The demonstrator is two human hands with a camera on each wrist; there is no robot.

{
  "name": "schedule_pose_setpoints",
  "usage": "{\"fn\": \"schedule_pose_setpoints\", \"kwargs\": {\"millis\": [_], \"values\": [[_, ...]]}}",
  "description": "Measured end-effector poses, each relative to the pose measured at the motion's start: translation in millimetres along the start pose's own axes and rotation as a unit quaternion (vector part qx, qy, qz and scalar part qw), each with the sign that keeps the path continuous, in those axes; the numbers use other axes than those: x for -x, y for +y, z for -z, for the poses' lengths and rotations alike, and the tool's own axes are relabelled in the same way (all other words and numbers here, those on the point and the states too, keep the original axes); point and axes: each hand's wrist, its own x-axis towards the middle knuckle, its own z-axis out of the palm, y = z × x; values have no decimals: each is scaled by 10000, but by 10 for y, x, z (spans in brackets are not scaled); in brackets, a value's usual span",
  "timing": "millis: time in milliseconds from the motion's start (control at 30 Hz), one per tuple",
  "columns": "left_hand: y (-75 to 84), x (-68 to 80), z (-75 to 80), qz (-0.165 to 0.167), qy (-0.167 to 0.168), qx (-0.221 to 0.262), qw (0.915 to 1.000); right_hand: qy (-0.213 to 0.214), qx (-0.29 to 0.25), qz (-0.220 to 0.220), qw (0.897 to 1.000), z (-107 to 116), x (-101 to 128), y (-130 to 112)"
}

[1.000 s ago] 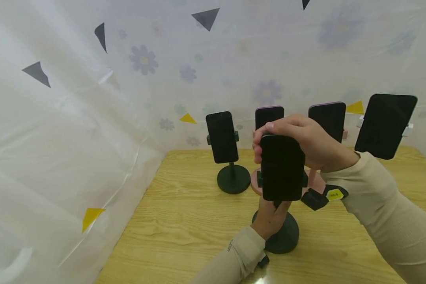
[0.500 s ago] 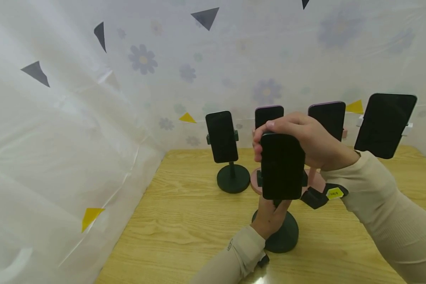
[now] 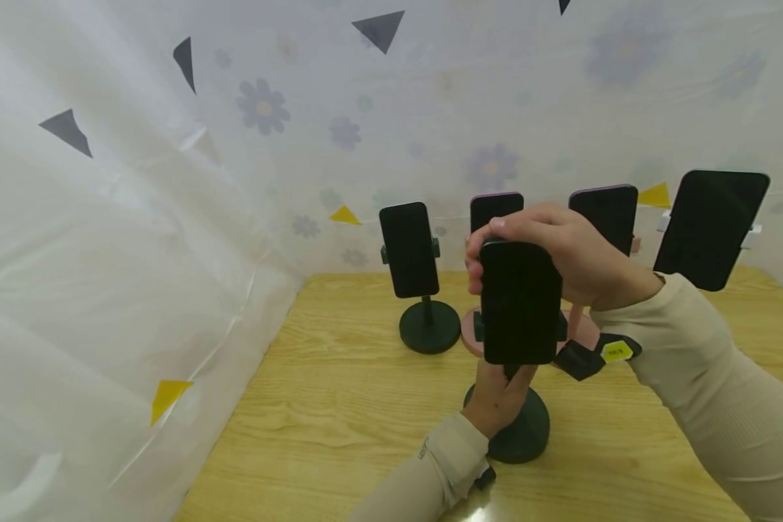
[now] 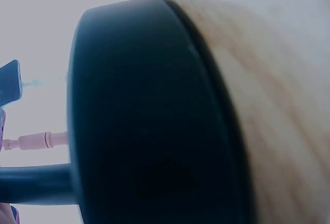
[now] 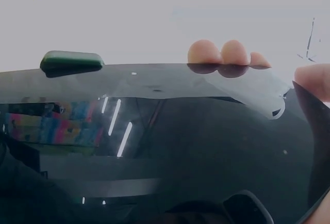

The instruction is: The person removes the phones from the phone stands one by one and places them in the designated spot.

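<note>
Table (image 3: 339,406): I saw a pale wooden top, fenced at the back and left by a flowered plastic sheet (image 3: 170,217).
Back row: four other dark-screened phones stood on stands; the nearest pink stand (image 3: 471,335) sat just behind the one being handled, the dark green one (image 3: 428,335) to its left.
Near stand (image 3: 525,435): a dark, round-based stand stood at the front edge of the group, its base flat on the wood.
Phone (image 3: 520,303): upright, screen toward me, at the clamp atop the near stand; I could not tell whether it was fully seated.
Right hand (image 3: 561,257): it grasped the phone's top edge from behind, fingertips curled over the rim.
Left hand (image 3: 496,402): it was wrapped around the stand's post just above the base, partly hidden by the phone.
Risk, tipping: I judged that a push at the top, if the lower grip slackened, could rock the stand into the pink one behind.
Risk, slipping: a grip on the smooth glass edge alone could let the phone drop if the clamp had not caught.
</note>
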Motion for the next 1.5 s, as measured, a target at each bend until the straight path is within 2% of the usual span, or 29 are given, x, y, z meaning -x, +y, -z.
{"fn": "schedule_pose_setpoints", "kwargs": {"millis": [300, 600, 1067, 1333, 1500], "values": [[-3, -14, 1, -22, 34, 66, 10000, 10, -18, 4, 10000, 0, -17, -1], [34, -8, 7, 194, -30, -48, 9998, -171, 54, 104, 9998, 31, -20, 19], [41, -8, 17, 110, -115, -48, 9999, 5, 204, -71, 9998, 17, -14, -20], [-312, 92, -92, 136, -70, -2, 9999, -29, 126, -60, 9999, 31, -12, -23], [-303, 90, -97, 166, -59, 30, 9998, -118, 56, 18, 9999, 38, -19, -24]]}}
